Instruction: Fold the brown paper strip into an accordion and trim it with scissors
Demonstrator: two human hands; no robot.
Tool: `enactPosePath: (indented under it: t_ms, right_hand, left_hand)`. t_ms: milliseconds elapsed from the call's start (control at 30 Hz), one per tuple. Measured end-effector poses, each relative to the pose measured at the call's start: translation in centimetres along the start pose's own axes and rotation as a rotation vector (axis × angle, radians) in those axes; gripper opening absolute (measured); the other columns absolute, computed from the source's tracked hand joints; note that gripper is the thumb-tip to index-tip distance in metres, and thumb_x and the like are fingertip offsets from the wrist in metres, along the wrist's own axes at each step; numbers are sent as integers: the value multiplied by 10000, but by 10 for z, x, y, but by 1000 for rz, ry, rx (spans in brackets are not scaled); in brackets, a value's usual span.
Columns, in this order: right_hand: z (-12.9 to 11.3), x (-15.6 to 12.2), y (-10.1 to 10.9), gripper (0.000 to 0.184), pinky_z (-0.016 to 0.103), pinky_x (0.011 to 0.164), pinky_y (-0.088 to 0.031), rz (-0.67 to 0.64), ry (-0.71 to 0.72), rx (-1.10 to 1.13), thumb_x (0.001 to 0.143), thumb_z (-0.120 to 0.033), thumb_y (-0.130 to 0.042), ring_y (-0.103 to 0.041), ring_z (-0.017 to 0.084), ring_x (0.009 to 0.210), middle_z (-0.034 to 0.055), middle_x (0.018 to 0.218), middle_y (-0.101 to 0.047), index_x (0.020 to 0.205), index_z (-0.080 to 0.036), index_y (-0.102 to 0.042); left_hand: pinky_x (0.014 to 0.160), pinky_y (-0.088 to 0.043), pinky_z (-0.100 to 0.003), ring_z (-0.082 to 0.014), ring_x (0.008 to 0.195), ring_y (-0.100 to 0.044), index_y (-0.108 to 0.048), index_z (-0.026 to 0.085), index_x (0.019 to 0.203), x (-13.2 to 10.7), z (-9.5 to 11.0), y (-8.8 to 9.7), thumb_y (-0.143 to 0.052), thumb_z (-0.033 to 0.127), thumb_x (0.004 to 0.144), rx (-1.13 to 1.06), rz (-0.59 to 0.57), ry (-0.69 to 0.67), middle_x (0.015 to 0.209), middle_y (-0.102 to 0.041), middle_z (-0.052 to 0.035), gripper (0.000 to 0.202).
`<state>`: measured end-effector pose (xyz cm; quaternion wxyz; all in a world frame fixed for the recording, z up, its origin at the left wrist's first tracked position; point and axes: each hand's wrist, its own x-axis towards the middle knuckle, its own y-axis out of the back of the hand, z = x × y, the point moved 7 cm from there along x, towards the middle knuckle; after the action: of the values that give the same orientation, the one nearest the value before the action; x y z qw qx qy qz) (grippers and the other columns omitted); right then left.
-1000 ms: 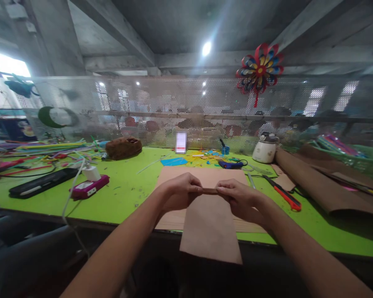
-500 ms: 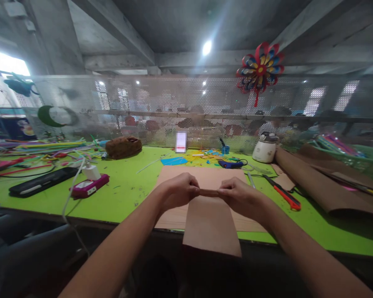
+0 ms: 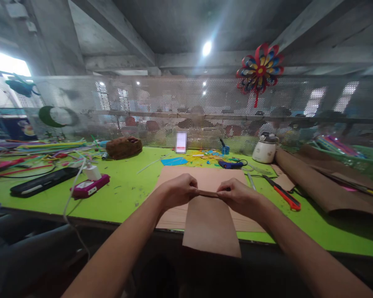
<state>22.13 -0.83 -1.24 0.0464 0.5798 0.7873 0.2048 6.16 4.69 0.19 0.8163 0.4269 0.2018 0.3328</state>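
A strip of brown kraft paper (image 3: pixel 209 227) hangs over the near table edge, its far end folded or rolled into a narrow band. My left hand (image 3: pixel 182 190) is closed on the left end of that band, thumb and fingers pinching it. At the right end, my right hand (image 3: pixel 238 192) pinches the same band. Both hands are just above a larger tan sheet (image 3: pixel 202 171) that lies on the green table. Wood-like lines show on the near part of this sheet.
Right of the sheet lie a red utility knife (image 3: pixel 286 196), a blue glue gun (image 3: pixel 231 164) and a big brown paper roll (image 3: pixel 323 186). A white bottle (image 3: pixel 265 148) stands behind. Leftward are a purple power strip (image 3: pixel 91 186), a black case (image 3: pixel 43 182) and a brown pouch (image 3: pixel 123 147).
The hands keep their pinch on the paper band with hardly any movement. The band's right end sits slightly lower and the hanging paper has shifted a little.
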Motion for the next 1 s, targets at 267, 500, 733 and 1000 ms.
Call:
enactPosePath:
  t_ms: [267, 500, 733, 1000]
  right_hand:
    - [-11, -8, 0, 202, 247, 482, -268, -23, -20, 21, 700, -326, -613, -378, 105, 524, 4, 551, -498, 655, -133, -652]
    - [-24, 0, 14, 276, 260, 501, -325, -95, -3, -24, 658, -401, -695, -436, 124, 539, 18, 551, -526, 646, -126, -677]
    - [-25, 3, 30, 410, 274, 649, -441, 63, 71, 318, 749, -441, -640, -555, 148, 722, 57, 846, -619, 1047, -160, -642]
    - [-66, -14, -10, 370, 322, 817, -444, -318, 204, 198, 709, -360, -704, -584, 216, 926, 81, 1013, -641, 1039, -196, -671]
  left_hand:
    - [525, -343, -205, -107, 600, -490, -633, 133, 750, -2, 4, 7, -576, 327, 701, -17, -1, -55, 655, -591, 2, 208]
    - [549, -368, -224, -99, 549, -483, -576, 133, 756, -5, 14, 4, -600, 446, 732, -341, -161, -135, 590, -542, 13, 315]
    - [508, -312, -199, -68, 528, -414, -571, 129, 769, -12, 21, 13, -670, 453, 691, -651, -103, -136, 598, -479, 33, 347]
    - [499, -290, -180, -46, 551, -413, -606, 130, 775, -12, 39, -15, -746, 375, 645, -909, -298, -134, 667, -517, 30, 311]
